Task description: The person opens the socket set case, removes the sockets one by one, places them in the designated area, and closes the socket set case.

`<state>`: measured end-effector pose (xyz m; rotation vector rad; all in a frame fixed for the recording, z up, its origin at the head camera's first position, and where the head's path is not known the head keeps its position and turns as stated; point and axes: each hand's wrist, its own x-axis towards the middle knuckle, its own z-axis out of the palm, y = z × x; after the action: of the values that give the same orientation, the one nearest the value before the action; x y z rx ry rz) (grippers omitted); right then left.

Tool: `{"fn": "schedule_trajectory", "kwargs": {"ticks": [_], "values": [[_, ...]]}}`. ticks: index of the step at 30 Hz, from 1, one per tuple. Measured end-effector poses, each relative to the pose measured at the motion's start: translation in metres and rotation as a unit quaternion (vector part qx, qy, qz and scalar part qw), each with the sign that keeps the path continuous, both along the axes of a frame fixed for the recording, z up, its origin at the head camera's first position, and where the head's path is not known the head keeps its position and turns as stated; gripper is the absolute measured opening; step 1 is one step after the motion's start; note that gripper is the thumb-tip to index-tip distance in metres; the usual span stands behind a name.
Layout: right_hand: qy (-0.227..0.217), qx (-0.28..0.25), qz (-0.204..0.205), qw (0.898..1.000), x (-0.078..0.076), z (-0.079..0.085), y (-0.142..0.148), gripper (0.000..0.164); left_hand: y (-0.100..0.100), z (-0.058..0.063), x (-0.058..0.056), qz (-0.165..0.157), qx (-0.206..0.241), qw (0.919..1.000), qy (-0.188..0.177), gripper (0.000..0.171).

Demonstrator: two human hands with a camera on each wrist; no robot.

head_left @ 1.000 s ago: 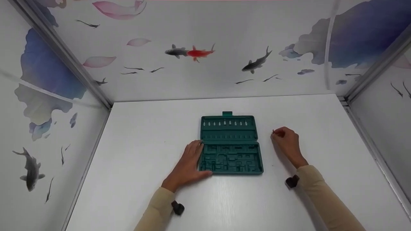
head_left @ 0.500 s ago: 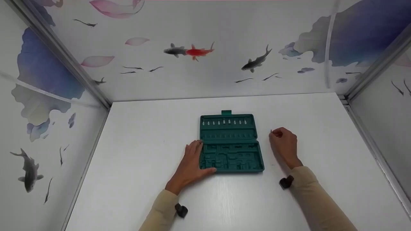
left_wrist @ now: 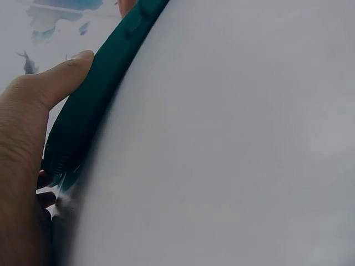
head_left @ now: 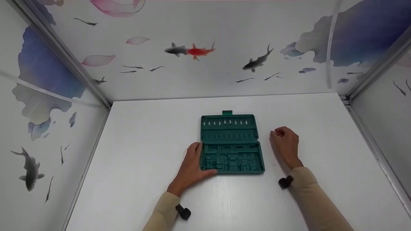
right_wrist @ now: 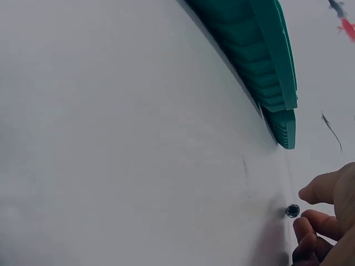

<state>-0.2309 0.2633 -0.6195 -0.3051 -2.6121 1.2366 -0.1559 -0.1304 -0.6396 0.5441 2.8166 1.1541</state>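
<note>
A green plastic tool case (head_left: 231, 157) lies open on the white table, with a row of small silver bits (head_left: 224, 122) in its far half. My left hand (head_left: 191, 168) holds the near left corner of the case, fingers along the left side and thumb on the front edge. In the left wrist view the thumb (left_wrist: 72, 75) presses against the case wall (left_wrist: 100, 83). To the right of the case, my right hand (head_left: 285, 144) pinches a small metal socket (right_wrist: 292, 210) at the fingertips. The head view hides this piece behind the fingers.
The case's near half has moulded recesses, and a latch tab (head_left: 227, 112) sticks out at its far edge. White panels painted with fish (head_left: 200, 51) enclose the table (head_left: 144, 144) at the back and sides. Each sleeve carries a small black camera (head_left: 183, 212).
The left thumb has slid a little right along the front edge. My right hand has shifted slightly left, and the small piece no longer sticks up above its fingertips.
</note>
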Motion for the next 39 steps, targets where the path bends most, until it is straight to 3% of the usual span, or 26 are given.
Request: {"fn": "schedule_trajectory", "kwargs": {"ticks": [4, 9, 14, 20, 29, 39], "values": [[0.016, -0.004, 0.040, 0.999, -0.008, 0.009, -0.002, 0.024, -0.002, -0.002, -0.001, 0.004, 0.006, 0.9998, 0.020, 0.128], [-0.011, -0.016, 0.126, 0.992, -0.024, 0.020, -0.016, 0.029, -0.005, -0.001, 0.001, 0.010, 0.005, 0.9996, 0.027, 0.128], [-0.026, -0.019, 0.169, 0.985, -0.039, 0.026, -0.030, 0.030, -0.004, -0.002, 0.003, 0.005, -0.001, 0.9997, 0.022, 0.129], [-0.042, -0.014, 0.187, 0.981, -0.051, 0.029, -0.040, 0.030, -0.001, -0.004, 0.002, 0.003, -0.003, 0.9997, 0.024, 0.130], [-0.048, 0.014, 0.179, 0.983, -0.063, 0.028, -0.056, 0.028, 0.000, -0.005, 0.002, 0.003, 0.000, 0.9995, 0.031, 0.130], [-0.021, 0.035, 0.183, 0.982, -0.069, 0.028, -0.070, 0.024, 0.000, -0.002, 0.002, 0.008, -0.002, 0.9997, 0.022, 0.130]]}}
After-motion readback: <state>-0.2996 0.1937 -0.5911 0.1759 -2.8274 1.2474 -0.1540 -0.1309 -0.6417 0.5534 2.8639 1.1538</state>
